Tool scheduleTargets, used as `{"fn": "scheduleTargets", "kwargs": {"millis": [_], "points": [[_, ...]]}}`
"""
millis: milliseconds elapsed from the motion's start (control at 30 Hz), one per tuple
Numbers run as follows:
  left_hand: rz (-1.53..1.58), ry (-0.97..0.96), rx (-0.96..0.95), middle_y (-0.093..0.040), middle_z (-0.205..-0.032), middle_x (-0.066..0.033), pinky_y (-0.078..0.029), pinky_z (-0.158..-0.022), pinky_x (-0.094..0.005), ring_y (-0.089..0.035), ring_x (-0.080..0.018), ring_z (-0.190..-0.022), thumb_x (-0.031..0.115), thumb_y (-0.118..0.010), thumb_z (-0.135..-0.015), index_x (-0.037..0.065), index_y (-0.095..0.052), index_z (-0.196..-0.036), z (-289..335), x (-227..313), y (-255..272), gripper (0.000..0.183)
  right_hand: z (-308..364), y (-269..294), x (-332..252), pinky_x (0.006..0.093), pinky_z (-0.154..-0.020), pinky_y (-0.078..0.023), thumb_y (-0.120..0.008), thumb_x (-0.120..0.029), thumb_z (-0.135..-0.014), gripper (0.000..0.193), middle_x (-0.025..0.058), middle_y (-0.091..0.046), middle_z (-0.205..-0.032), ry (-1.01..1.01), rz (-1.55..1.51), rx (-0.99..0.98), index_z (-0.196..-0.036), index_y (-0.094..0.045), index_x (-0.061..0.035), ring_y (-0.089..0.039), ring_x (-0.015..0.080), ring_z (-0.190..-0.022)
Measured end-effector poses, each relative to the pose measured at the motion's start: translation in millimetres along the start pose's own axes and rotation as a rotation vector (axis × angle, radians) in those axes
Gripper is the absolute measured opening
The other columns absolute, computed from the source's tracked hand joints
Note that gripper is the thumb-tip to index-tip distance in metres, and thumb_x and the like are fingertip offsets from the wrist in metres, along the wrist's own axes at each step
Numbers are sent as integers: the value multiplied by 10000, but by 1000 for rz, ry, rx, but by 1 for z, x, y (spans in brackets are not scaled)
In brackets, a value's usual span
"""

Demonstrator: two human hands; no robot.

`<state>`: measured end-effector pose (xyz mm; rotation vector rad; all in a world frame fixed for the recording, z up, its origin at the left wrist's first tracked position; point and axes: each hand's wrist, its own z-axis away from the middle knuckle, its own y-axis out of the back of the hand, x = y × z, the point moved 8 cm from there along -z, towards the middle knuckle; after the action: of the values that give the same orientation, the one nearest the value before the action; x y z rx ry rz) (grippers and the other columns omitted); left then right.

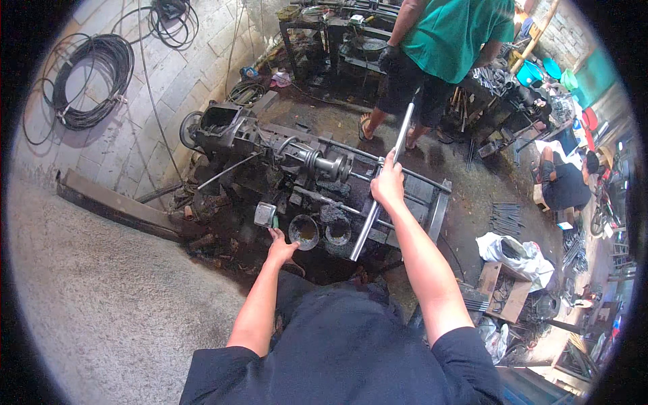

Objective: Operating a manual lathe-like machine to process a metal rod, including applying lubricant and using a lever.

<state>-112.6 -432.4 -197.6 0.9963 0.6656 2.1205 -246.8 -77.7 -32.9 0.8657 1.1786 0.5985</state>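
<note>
My right hand [387, 181] is wrapped around a long shiny metal bar [365, 234], which slants across the rails of a machine. The bar's far end rises toward a person in a green shirt. My left hand [281, 250] has its fingers apart, beside a round metal bowl [304, 231] with yellowish stuff inside. Its fingertips reach a small boxy metal piece [264, 214] with a green edge; I cannot tell whether they touch it. A second, smaller bowl [338, 231] sits to the right. The dark, greasy machine [331, 165] has a round chuck-like head and parallel rails.
The person in green [459, 40] stands beyond the machine, close to the bar's far end. Coiled black cable [91, 81] hangs on the left wall. Several rods [506, 219], a white sack [516, 256] and a wooden box [503, 290] lie at right. Another person [570, 179] sits farther right.
</note>
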Motion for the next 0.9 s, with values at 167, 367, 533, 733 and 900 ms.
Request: {"fn": "scheduleTargets", "kwargs": {"millis": [167, 367, 533, 733, 900], "points": [[-9, -22, 38, 74, -1518, -318, -338, -1086, -387, -334, -407, -1349, 435, -700, -752, -84, -36, -1460, -4, -5, 2, 1101, 0, -1, 0, 490, -975, -420, -606, -97, -777, 954, 291, -390, -1316, 5, -26, -19, -1514, 1, -98, -481, 450, -1149], [15, -1, -5, 77, -1517, -319, -340, -1085, -393, -333, -401, -1352, 447, -701, -750, -81, -24, -1461, -4, -3, -2, 1114, -1, 1, 3, 492, -966, -422, -602, -77, -764, 947, 275, -411, -1294, 0, -33, 15, -1515, -25, -96, -491, 449, -1125], [17, -7, 4, 92, -1518, -314, -330, -1092, -391, -317, -398, -1361, 467, -696, -752, -86, -9, -1458, -4, -6, -5, 1130, -1, 1, 3, 498, -955, -427, -599, -67, -757, 936, 279, -431, -1266, 19, -31, 35, -1513, -47, -88, -496, 451, -1111], [25, 5, -21, 105, -1518, -311, -307, -1105, -387, -258, -391, -1390, 483, -694, -753, -94, 0, -1454, -3, -9, -4, 1143, 0, 2, 5, 494, -957, -427, -598, -65, -755, 927, 283, -443, -1254, 21, -54, 44, -1513, -64, -85, -493, 456, -1116], [41, 11, -44, 126, -1519, -303, -293, -1112, -380, -221, -383, -1406, 481, -701, -756, -101, 17, -1449, -6, -8, -9, 1155, 1, 1, 10, 490, -969, -418, -600, -68, -757, 922, 277, -442, -1259, 30, -63, 89, -1515, -77, -101, -490, 450, -1122]]}}
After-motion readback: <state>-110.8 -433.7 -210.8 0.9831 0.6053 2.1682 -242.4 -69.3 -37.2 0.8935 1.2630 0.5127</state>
